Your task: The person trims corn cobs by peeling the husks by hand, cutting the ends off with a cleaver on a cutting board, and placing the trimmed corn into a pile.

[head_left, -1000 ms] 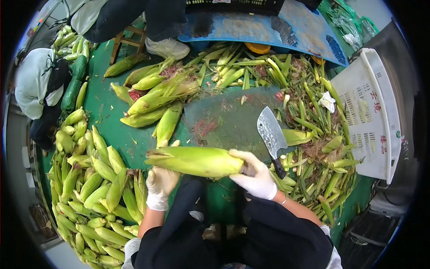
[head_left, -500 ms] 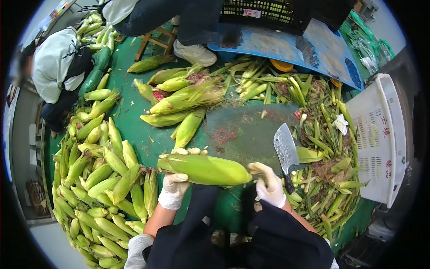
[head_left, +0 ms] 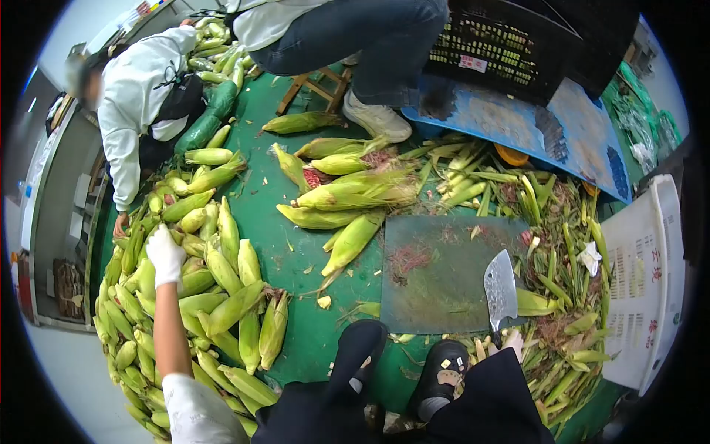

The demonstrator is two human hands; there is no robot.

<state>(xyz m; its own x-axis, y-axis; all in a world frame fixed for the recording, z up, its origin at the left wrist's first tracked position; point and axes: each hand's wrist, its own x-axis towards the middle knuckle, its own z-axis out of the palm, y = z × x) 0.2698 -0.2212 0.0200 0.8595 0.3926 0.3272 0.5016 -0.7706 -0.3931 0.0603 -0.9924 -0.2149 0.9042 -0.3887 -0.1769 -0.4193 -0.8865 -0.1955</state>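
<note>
My left hand (head_left: 165,257), in a white glove, reaches onto the large pile of green corn ears (head_left: 222,266) on the left. The back of the glove shows; its fingers point down among the ears, and I cannot see whether they grip one. Partly hidden by my knee, my right hand (head_left: 512,342) is closed around the handle of the cleaver. The cleaver's blade (head_left: 499,287) lies flat at the right edge of the dark cutting board (head_left: 436,296). Several ears of corn in husk (head_left: 347,192) lie beyond the board.
Husk trimmings (head_left: 558,296) heap up at the right, beside a white plastic crate (head_left: 647,274). A blue panel (head_left: 532,133) and a black crate (head_left: 495,55) stand at the back. One co-worker (head_left: 140,103) bends over the far left pile; another person's shoe (head_left: 376,118) is beyond the corn.
The ear of corn that was between both hands is no longer in front of me. My left hand has moved left to the pile, my right down to the cleaver handle. The view has shifted.
</note>
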